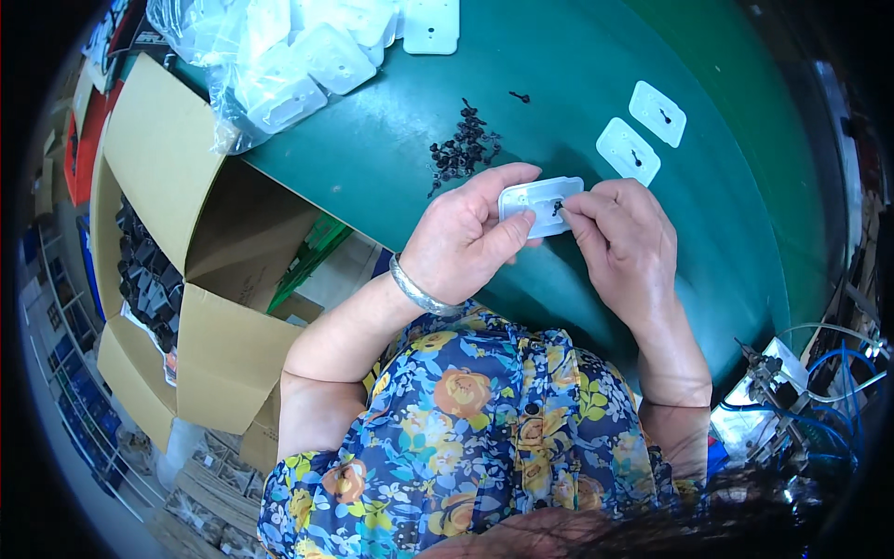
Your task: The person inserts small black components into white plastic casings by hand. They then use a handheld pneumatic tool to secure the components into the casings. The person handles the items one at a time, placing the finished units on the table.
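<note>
Our left hand (461, 233) is gripping a white plate (533, 193), with the thumb pressing on it, and we are holding it just on our side of the pile of little black pieces (463, 152), a bit to the right. Our right hand (630, 242) is bunching its thumb and fingers together at a small black piece (557, 207) in that plate, to the right of the pile. It is looking too tiny for us to tell if we are pinching the piece or only pushing it.

One loose piece (521, 97) is lying just past the pile, on its right. Two more plates (615, 140) are resting well to the right of the pile, and a black piece is sitting on each. Past the pile, on its left, a clear bag (223, 93) is holding lots of white plates (340, 58). Our green table (577, 56) is lying under the pile. Left of the pile and nearer us, a cardboard box (228, 359) is standing open, with dark parts (149, 275) filling it.
</note>
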Tool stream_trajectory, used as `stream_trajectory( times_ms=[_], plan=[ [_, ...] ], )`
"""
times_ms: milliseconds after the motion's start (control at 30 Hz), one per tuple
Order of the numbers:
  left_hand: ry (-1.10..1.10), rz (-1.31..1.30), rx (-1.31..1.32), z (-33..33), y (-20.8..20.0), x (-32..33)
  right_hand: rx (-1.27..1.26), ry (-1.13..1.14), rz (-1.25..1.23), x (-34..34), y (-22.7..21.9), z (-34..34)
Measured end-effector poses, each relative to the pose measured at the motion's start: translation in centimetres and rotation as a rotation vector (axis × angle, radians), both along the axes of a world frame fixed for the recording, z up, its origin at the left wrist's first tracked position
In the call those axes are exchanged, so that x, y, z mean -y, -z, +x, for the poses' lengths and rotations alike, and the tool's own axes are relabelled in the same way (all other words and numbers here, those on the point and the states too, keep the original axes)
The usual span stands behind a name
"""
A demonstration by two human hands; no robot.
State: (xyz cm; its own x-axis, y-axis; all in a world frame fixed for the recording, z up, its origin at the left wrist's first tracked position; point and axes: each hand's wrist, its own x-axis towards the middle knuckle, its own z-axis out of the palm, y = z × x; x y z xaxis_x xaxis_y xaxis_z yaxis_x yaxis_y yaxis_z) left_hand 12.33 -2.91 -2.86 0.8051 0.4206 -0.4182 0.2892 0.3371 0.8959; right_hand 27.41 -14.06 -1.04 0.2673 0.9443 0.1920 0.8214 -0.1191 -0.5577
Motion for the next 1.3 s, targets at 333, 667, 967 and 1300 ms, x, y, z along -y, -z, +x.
stream_trajectory(
  times_ms=[333,667,967,1300],
  plan=[
    [-0.039,-0.039,0.092,0.1,-0.3,1.4,0.070,0.024,-0.126,0.6,-0.9,-0.4],
    [-0.077,0.033,0.123,0.3,0.6,2.7,0.090,0.052,-0.207,0.5,-1.3,-0.5],
    [-0.186,-0.176,0.201,0.6,1.5,3.3,0.045,0.108,-0.163,0.9,-0.9,-0.5],
    [-0.165,-0.058,0.072,1.3,2.0,3.0,-0.121,0.140,-0.107,2.2,0.1,-0.5]
  ],
)
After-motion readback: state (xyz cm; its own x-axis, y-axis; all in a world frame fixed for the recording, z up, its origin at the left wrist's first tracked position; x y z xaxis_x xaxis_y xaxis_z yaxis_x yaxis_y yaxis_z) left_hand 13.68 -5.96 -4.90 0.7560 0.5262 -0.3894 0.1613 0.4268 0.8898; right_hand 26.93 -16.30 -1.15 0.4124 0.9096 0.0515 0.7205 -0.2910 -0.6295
